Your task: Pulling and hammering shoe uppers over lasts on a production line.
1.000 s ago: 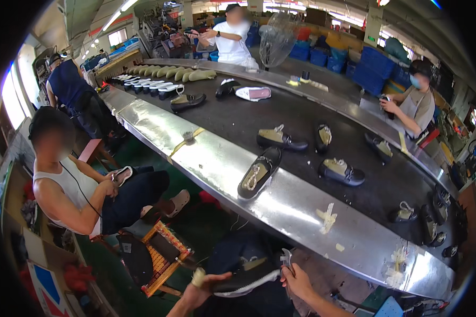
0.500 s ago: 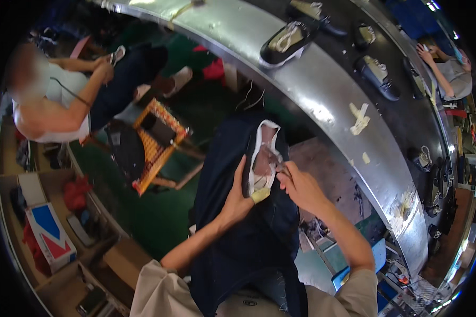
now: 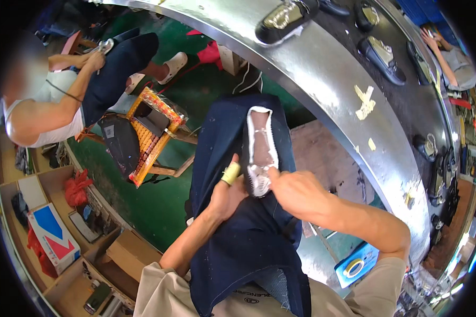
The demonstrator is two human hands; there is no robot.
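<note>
A shoe (image 3: 262,138) with pale edging and a brownish-pink inside lies on the dark blue cloth (image 3: 214,137) over my lap. White laces show at its near end. My left hand (image 3: 228,196) cups that near end from the left, its fingers mostly hidden by the shoe. Its thumb, wrapped in yellow tape, stands up away from the shoe. From the right, my right hand (image 3: 300,196) pinches at the shoe beside the laces. Whether anything small is between those fingertips is hidden.
A curved metal bench (image 3: 322,90) carries several dark shoes (image 3: 383,61) on the right. At left sit a person (image 3: 47,100) and an orange-framed chair (image 3: 153,132). Shelves with a white box (image 3: 53,238) stand far left. A roll of tape (image 3: 353,268) lies lower right.
My right hand has moved from the shoe's side to its laced end; the tool seen in it is out of sight. My left thumb has come off the shoe. The view has shifted slightly.
</note>
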